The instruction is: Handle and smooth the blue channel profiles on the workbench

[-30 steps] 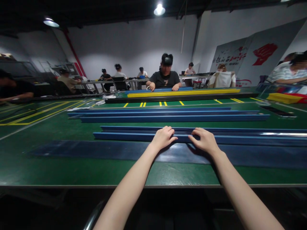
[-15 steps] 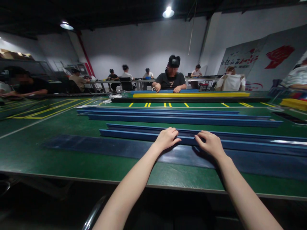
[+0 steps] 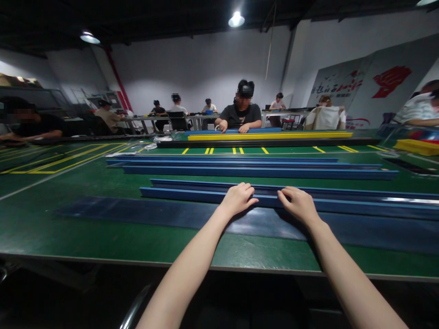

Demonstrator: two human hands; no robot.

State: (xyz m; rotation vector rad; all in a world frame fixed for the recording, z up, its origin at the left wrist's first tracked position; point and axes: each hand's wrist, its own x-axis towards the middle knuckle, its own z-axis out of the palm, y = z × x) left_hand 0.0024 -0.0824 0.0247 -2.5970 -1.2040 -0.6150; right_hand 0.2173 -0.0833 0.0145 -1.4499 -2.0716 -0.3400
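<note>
A long blue U-shaped channel (image 3: 185, 193) lies across the table with its open side up. My left hand (image 3: 238, 199) grips its near wall: the fingers reach over the edge into the trough and the thumb stays on the near side. A short way along, my right hand (image 3: 298, 204) pinches the same wall, fingers curled over the top. Any small thing inside the trough beneath my fingers is hidden. Under and in front of the channel runs a flat dark blue strip (image 3: 137, 214), below both my wrists.
Beyond lie more blue channels (image 3: 240, 172), then a black bar (image 3: 260, 142) and a yellow bar (image 3: 291, 135). A person (image 3: 240, 114) sits opposite with both hands at another blue piece. To the right are a phone-like dark slab (image 3: 409, 167) and a yellow tray (image 3: 418, 147).
The view has shifted slightly, so the background sits a little further left. Both hands keep their places on the channel.
</note>
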